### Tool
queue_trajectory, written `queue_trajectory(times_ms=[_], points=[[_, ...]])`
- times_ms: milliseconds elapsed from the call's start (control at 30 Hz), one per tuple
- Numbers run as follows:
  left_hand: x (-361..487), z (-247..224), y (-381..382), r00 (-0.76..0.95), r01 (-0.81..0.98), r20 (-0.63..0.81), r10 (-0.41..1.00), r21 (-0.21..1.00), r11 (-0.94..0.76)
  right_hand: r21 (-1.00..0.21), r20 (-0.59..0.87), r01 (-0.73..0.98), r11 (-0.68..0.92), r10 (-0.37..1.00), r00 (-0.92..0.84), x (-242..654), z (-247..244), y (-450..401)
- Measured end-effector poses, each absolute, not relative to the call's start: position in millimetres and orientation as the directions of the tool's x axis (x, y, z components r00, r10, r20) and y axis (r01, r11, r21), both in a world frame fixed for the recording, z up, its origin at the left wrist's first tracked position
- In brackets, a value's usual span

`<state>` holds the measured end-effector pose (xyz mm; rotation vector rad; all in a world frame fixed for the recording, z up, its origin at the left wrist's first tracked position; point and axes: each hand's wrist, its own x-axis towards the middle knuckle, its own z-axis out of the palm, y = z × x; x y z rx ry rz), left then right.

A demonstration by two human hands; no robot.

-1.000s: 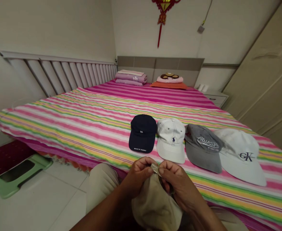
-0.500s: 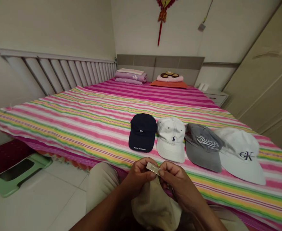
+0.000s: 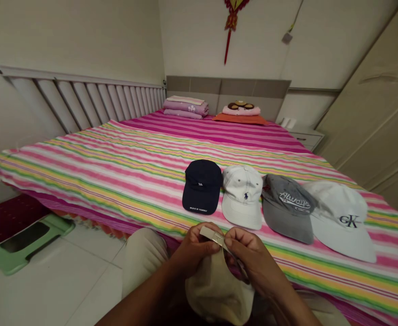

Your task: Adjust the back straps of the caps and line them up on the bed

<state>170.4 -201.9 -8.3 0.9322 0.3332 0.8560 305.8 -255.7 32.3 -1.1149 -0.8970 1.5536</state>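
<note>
Beige cap (image 3: 217, 290) is near bedspread edge (image 3: 141, 212), clear of navy cap (image 3: 202, 186)

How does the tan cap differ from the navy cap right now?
Place: the tan cap is held between the left hand and right hand; the navy cap lies on the striped cover.
Pose: the tan cap has its strap uppermost, while the navy cap lies brim toward the camera.
Markings: the navy cap shows white lettering; the tan cap shows none on its visible cloth.
Both are single-coloured caps.
</note>
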Motion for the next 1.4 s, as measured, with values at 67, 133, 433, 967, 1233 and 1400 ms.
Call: queue_trajectory(times_ms=[67,133,433,967,1233,1400], points=[[169.4,-9.1,-200.8,0.635,-0.509,0.106,0.766,0.803,0.311,-0.93,-0.218,-0.281,-0.237,0.971,-0.098,307.7,31.8,-254.6],[167.9,-10.8,-199.2,0.635,-0.518,0.102,0.765,0.792,0.324,-0.941,-0.212,-0.244,-0.236,0.97,-0.118,311.0,31.3,-253.9],[164.5,-8.3,-195.2,0.654,-0.464,0.103,0.75,0.837,0.29,-0.944,-0.214,-0.223,-0.243,0.966,-0.147,315.6,30.9,-254.2],[157.3,-2.6,-186.4,0.78,-0.333,0.018,0.625,0.858,0.391,-0.977,-0.175,-0.101,-0.187,0.977,-0.124,315.6,36.7,-253.9],[154.9,8.1,-177.7,0.854,-0.104,-0.197,0.482,0.843,0.527,-0.98,-0.188,-0.037,-0.196,0.971,-0.148,318.1,33.7,-255.1],[153.9,5.5,-178.4,0.848,-0.015,-0.274,0.454,0.843,0.537,-0.981,-0.186,-0.025,-0.192,0.971,-0.151,318.4,35.5,-256.6]])
